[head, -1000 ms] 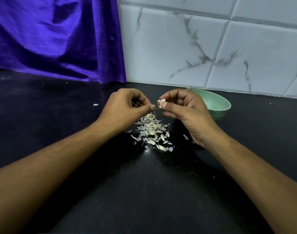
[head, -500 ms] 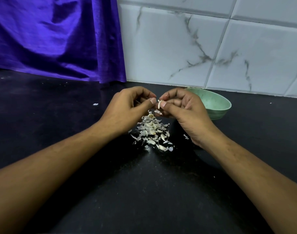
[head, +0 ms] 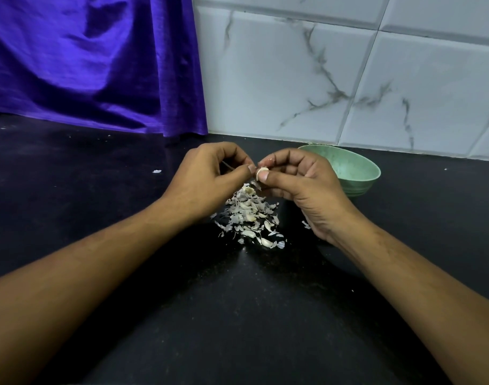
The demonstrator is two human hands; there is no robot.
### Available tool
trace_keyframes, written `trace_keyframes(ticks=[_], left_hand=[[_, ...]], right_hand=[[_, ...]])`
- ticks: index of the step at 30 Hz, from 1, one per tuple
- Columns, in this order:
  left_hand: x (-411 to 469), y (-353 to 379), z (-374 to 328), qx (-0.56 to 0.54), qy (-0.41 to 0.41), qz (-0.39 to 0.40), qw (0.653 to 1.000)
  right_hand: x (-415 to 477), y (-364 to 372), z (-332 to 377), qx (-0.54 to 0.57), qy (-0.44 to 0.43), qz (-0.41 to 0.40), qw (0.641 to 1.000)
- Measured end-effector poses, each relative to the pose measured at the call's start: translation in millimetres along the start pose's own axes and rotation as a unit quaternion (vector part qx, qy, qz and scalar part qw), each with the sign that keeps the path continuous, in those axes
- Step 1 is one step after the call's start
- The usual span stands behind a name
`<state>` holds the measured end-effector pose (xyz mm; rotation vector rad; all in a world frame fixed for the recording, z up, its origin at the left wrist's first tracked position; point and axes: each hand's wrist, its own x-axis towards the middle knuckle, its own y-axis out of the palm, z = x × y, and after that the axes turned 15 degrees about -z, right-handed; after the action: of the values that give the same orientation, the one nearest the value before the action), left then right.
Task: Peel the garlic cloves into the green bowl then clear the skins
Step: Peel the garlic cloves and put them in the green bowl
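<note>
Counter (head: 237,315) black, marble-tile wall (head: 293,79), left hand (head: 207,182) and right hand (head: 301,184) — grip pinching garlic clove (head: 262,171).

Skin pile (head: 249,215) on counter (head: 99,190); bowl (head: 354,168) behind, right (near wall (head: 293,79)).
</note>
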<state>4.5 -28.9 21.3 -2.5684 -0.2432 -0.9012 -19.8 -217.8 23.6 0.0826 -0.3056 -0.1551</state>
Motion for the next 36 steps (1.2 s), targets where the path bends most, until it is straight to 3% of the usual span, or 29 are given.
trace_keyframes(ticks=[9,18,24,36], left_hand=[[-2.0,-0.5,-0.9,0.062,0.018,0.017,0.998],[-0.5,-0.7,-0.7,0.056,0.054,0.010,0.997],[-0.5,-0.2,3.2,0.081,0.018,0.031,0.996],[1.1,-3.5,-0.4,0.108,-0.012,-0.004,0.994]], right_hand=[[2.9,-3.3,3.2,0.016,0.001,-0.038,0.999],[-0.2,0.0,-0.7,-0.024,-0.003,-0.023,0.999],[4.2,-3.7,2.3,-0.037,-0.031,-0.045,0.998],[7.9,-2.1,-5.6,-0.075,-0.089,-0.023,0.993]])
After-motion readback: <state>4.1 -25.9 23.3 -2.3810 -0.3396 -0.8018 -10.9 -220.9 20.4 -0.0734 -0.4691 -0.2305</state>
